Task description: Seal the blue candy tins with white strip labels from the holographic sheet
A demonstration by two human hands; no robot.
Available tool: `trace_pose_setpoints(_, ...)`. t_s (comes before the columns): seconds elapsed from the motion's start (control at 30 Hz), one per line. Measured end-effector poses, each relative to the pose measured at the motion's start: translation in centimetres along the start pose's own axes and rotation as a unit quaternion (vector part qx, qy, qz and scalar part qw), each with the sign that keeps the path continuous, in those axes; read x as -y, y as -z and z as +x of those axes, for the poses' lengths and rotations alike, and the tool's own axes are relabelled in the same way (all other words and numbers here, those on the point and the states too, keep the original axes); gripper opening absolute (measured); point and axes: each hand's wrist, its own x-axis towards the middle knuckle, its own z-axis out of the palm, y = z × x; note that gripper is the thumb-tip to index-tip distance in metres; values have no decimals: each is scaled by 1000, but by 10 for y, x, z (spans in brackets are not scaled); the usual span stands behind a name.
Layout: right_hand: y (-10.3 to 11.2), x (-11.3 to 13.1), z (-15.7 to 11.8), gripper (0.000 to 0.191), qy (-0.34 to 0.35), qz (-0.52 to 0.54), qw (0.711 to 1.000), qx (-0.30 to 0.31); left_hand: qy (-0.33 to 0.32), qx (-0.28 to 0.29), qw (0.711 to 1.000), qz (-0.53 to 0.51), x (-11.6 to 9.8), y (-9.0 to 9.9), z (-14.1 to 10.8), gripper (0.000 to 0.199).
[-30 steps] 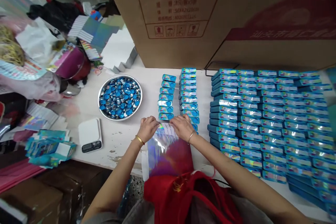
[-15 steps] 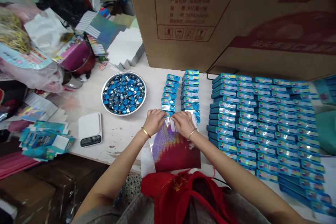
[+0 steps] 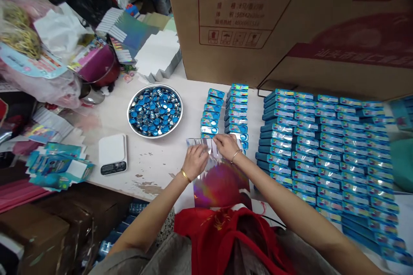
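Note:
A shiny purple-and-red holographic sheet (image 3: 219, 187) lies at the table's front edge, close to my body. My left hand (image 3: 195, 162), with a gold bangle on the wrist, has its fingers curled on the sheet's upper left part. The far edge of the sheet is lifted and bent near both hands. My right hand (image 3: 227, 147) pinches that far edge, its fingertips bent together. Just beyond the hands stands a short row of small blue boxes (image 3: 211, 114) with round openings in their tops. A second row of blue boxes (image 3: 237, 107) runs along its right side.
Left of the rows sits a metal bowl (image 3: 129, 116) full of small blue and silver caps. Nearer is a white digital scale (image 3: 112, 152), with flattened blue cartons (image 3: 58, 165) beside it. Many packed blue boxes (image 3: 325, 150) fill the right. A large cardboard box (image 3: 238, 60) stands behind.
My left hand has drawn back toward me, away from the near end of the box row. The sheet's far edge now shows raised between the hands. My right hand stays near the same spot.

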Motion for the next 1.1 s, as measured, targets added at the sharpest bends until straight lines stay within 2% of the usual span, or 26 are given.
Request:
trace_pose_setpoints(0.07,-2,0,1,28,6,-21,1000,-7,26,7,997,-68,-13,12,-9,7)
trace_pose_setpoints(0.1,-2,0,1,27,12,-25,999,-15,58,-7,992,-109,-19,19,-12,6)
trace_pose_setpoints(0.17,0,2,-1,30,34,-5,998,-55,165,-74,961,-210,-29,31,-9,9)
trace_pose_setpoints(0.2,2,3,-4,34,48,22,995,-87,232,-119,928,-268,-32,35,-3,11)
trace_pose_setpoints(0.27,8,8,-13,43,66,101,981,-149,346,-196,832,-387,-34,38,12,18)
trace_pose_setpoints(0.33,14,12,-24,48,53,189,965,-173,405,-230,738,-489,-33,34,30,24)
trace_pose_setpoints(0.37,16,15,-30,48,32,230,958,-169,418,-235,704,-523,-32,30,38,26)
trace_pose_setpoints(0.4,18,16,-35,46,4,268,950,-161,425,-233,682,-547,-32,26,46,27)
trace_pose_setpoints(0.47,21,16,-41,39,-57,329,931,-148,431,-217,663,-572,-33,15,59,28)
trace_pose_setpoints(0.53,25,10,-43,35,-105,368,911,-156,429,-189,669,-576,-36,2,70,27)
trace_pose_setpoints(0.6,34,-4,-41,34,-125,371,904,-172,416,-170,696,-561,-39,-12,84,24)
trace_pose_setpoints(0.77,63,-59,-25,37,-141,266,934,-190,341,-156,835,-402,-48,-45,131,12)
trace_pose_setpoints(0.87,70,-88,-14,34,-161,178,953,-186,342,-124,893,-266,-51,-61,155,12)
trace_pose_setpoints(1.0,65,-109,-5,31,-178,63,968,-163,361,-79,914,-169,-55,-78,167,10)
trace_pose_setpoints(1.1,59,-117,-3,29,-188,26,971,-143,365,-70,919,-134,-58,-88,167,9)
